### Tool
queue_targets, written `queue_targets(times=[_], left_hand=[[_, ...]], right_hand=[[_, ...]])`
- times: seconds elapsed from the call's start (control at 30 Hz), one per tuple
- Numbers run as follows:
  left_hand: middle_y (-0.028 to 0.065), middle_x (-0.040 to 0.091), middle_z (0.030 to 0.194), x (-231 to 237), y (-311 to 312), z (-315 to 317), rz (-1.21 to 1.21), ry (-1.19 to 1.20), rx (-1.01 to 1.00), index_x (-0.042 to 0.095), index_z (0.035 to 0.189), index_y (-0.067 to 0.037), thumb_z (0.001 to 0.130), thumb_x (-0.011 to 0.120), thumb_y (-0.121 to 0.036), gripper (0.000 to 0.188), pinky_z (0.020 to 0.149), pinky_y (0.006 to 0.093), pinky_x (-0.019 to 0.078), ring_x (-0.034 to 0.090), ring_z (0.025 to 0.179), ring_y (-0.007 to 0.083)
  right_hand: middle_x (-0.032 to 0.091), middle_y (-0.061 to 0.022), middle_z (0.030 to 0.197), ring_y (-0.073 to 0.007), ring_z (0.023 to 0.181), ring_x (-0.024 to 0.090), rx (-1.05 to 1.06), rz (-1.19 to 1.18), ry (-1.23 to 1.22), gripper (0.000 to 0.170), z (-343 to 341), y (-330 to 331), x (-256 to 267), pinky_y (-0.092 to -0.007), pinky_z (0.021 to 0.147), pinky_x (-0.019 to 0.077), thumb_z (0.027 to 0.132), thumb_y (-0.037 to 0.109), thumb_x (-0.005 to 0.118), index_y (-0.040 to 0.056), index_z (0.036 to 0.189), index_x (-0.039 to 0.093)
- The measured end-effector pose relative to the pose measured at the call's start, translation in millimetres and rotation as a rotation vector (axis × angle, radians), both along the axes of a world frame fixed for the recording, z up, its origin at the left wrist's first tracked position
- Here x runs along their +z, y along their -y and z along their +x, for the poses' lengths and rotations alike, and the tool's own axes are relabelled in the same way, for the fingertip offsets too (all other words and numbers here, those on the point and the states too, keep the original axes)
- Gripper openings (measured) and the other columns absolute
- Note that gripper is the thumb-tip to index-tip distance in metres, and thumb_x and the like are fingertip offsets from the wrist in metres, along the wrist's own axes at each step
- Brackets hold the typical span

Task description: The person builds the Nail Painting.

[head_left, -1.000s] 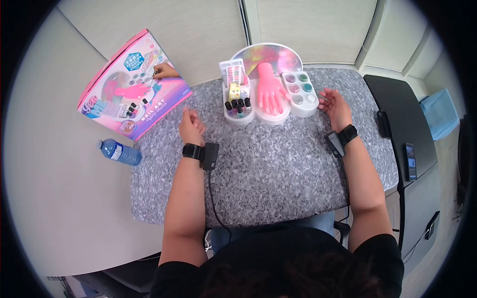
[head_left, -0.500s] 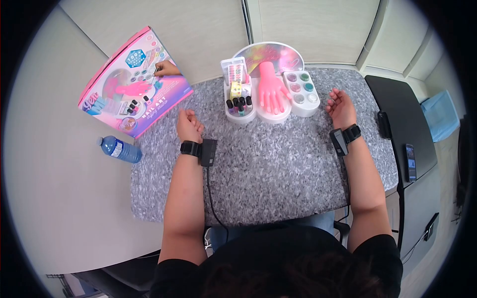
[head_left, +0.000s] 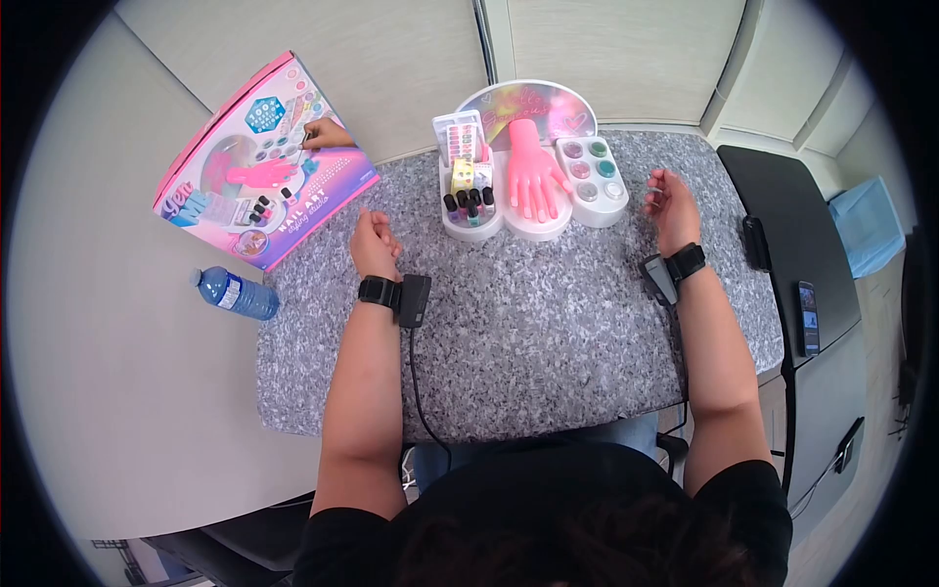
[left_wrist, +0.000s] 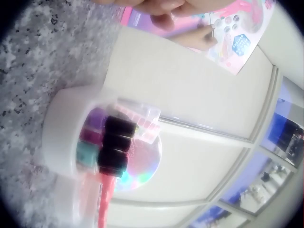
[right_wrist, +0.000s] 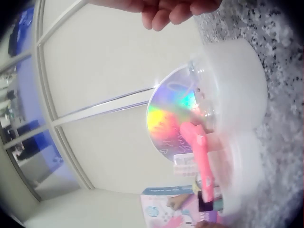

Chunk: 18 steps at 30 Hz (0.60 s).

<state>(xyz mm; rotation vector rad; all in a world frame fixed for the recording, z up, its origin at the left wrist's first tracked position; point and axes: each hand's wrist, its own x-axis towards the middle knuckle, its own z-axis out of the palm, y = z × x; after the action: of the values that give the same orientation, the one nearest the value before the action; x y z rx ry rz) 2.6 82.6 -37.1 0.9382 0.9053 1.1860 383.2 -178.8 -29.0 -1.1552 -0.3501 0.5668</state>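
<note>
Near the back of the table stands a white nail art playset [head_left: 473,232] with a pink model hand [head_left: 533,174] in its middle. Small nail polish bottles [left_wrist: 116,142] with black caps fill its left compartment; pots of coloured glitter [head_left: 602,168] sit in the right one. My left hand [head_left: 374,245] rests left of the playset, fingers loosely curled, holding nothing. On the other side my right hand [head_left: 674,210] lies apart from the playset, its fingers loosely bent around nothing. In the right wrist view the shiny backboard [right_wrist: 168,114] rises behind the pink hand.
A nail art box [head_left: 264,166] stands at the table's back left, with a water bottle [head_left: 235,293] below it. On the right, a black surface holds a phone [head_left: 808,318]. A blue bag [head_left: 867,227] lies beyond. Cables run from both wrist cameras over the grey speckled table [head_left: 548,333].
My right hand has shifted slightly right, away from the glitter pots. The left hand has barely moved. The playset and box stay put.
</note>
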Motion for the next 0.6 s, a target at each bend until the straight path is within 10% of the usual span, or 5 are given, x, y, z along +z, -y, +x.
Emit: queue_targets(times=[0.6], left_hand=[[-0.0057,0.039,0.058,3.6,1.1,-1.5,-0.043,0.047,-0.053,0.059,0.091,-0.011,0.111,0.053,-0.043,0.038,0.048,0.0283,0.0291,0.033,0.048,0.0083]], right_hand=[[0.068,0.0025,0.096,-0.0094,0.078,0.061,0.024,-0.043,0.000,0.028,-3.0,2.6,4.8,-0.0285,0.071,0.0503,0.111,0.032,0.055,0.0096,0.116,0.071]])
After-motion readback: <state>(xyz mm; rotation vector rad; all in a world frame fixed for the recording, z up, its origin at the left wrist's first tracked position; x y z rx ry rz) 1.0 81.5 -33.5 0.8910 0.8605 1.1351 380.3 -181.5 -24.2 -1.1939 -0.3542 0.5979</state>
